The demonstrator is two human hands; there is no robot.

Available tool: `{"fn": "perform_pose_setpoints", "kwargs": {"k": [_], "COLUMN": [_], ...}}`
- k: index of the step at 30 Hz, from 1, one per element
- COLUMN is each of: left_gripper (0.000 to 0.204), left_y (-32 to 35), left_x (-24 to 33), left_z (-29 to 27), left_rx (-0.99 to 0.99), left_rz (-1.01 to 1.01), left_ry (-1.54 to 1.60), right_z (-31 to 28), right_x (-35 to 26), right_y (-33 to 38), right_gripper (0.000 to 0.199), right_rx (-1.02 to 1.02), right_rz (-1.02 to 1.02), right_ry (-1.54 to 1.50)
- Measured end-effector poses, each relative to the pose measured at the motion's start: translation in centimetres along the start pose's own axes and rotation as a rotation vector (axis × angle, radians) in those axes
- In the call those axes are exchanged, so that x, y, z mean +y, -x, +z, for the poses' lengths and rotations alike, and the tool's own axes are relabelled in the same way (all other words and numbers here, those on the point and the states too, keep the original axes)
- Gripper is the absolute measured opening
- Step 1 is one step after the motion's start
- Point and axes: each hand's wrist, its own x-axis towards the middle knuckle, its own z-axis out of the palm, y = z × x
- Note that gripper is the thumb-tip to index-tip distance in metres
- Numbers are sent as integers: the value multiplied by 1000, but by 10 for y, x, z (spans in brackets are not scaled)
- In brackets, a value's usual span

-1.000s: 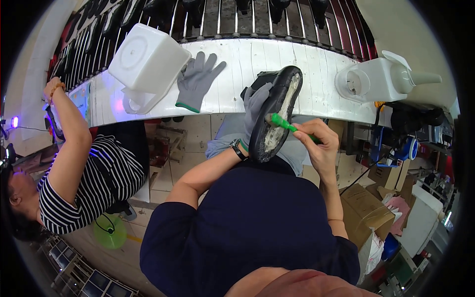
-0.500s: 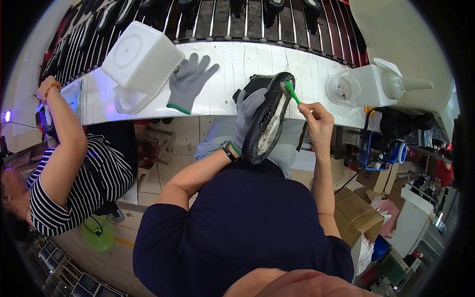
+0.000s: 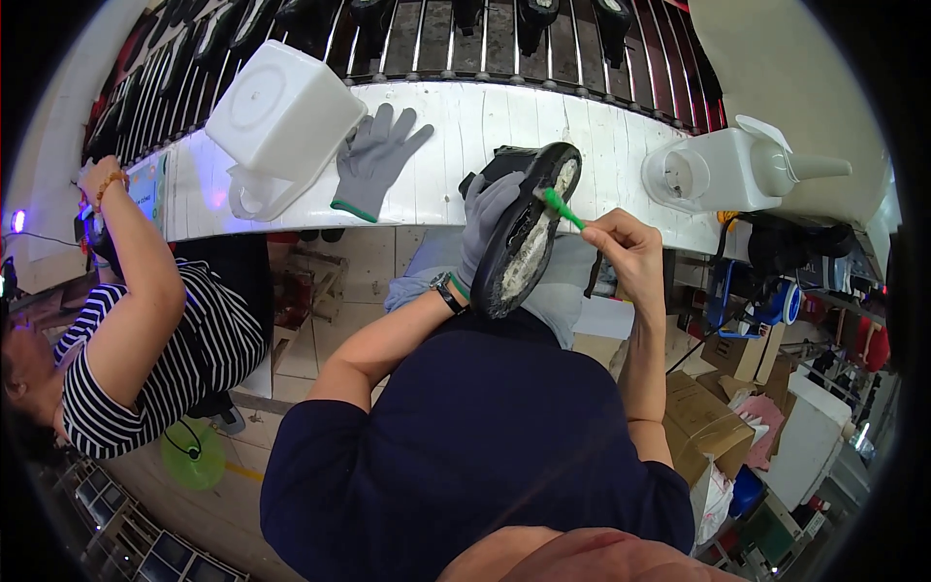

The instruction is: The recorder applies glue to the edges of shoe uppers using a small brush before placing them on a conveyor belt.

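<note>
A black shoe [image 3: 504, 257] is held sole-side up over the bench's near edge, its underside showing a whitish inner area ringed by a dark border. My left hand [image 3: 488, 218], in a grey glove with a green cuff, is closed around the shoe's left side. Bare, my right hand [image 3: 630, 250] pinches a small green brush [image 3: 563, 209]. The brush's head touches the left border of the shoe's underside, a little below the toe end. A spare grey glove [image 3: 378, 160] lies flat on the white bench [image 3: 436, 121], to the left of the shoe.
White plastic containers stand left [image 3: 281, 116] and right [image 3: 742, 165] on the bench. Behind it runs a roller conveyor [image 3: 485, 44] carrying several black shoes. A co-worker in a striped shirt [image 3: 184, 330] sits at left. Cardboard boxes [image 3: 703, 422] lie at lower right.
My right hand has moved the brush from the toe end down and left to the shoe's left border. The left hand still holds the shoe in nearly the same place.
</note>
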Motion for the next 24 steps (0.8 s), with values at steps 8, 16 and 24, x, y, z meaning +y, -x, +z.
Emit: {"fn": "perform_pose_setpoints", "kwargs": {"k": [8, 16, 24], "left_gripper": [77, 79, 73], "left_y": [-16, -19, -34], "left_x": [23, 23, 39], "left_z": [-7, -13, -28], "left_rx": [111, 61, 15], "left_rz": [258, 249, 210], "left_ry": [-104, -93, -21], "right_z": [-8, -3, 18], "right_x": [33, 13, -31], "right_y": [-39, 1, 29], "right_gripper": [18, 16, 7], "right_rx": [358, 62, -9], "right_rz": [44, 156, -93], "right_ry": [250, -67, -46]}}
